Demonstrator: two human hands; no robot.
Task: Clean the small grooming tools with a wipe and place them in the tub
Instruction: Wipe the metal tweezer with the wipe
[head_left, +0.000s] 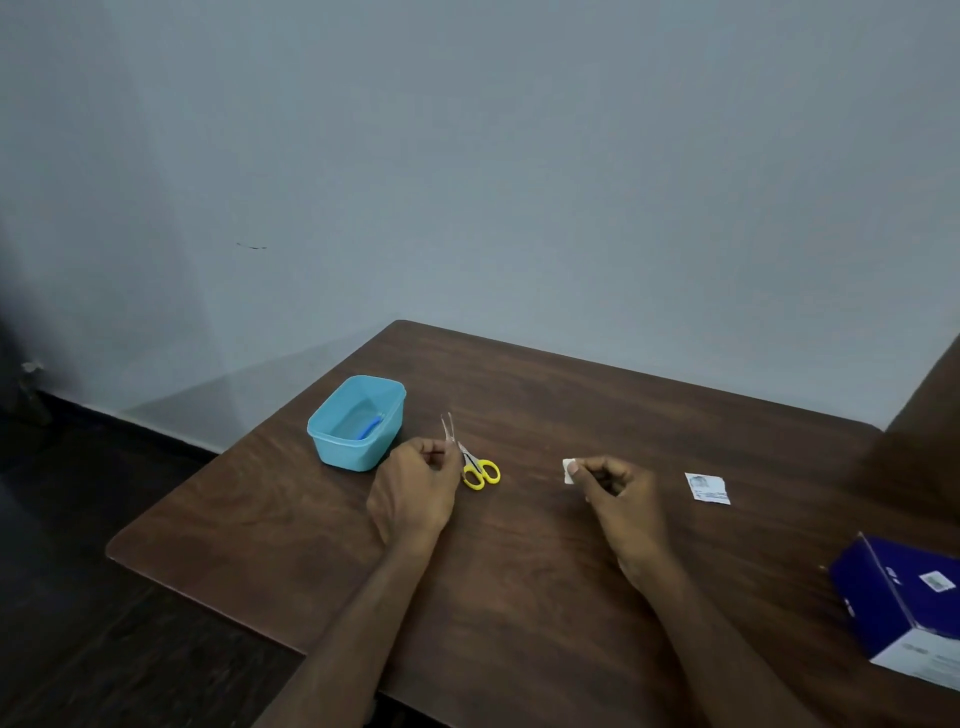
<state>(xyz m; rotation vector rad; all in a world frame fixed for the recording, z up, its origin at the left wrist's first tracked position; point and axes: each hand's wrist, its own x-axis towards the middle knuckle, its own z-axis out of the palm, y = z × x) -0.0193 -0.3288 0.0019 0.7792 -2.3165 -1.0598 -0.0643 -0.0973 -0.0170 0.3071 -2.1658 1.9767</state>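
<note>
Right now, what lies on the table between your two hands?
Only the yellow scissors, just beside the left hand; the rest toward the right hand is bare table, seen from the head camera.

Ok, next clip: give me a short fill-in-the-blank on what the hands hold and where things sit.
1. The left hand holds thin metal ____.
2. The right hand pinches a small white ____.
3. The scissors on the table have ____ handles.
4. A blue tool already lies inside the light blue ____.

Missing words: tweezers; wipe; yellow; tub.
</note>
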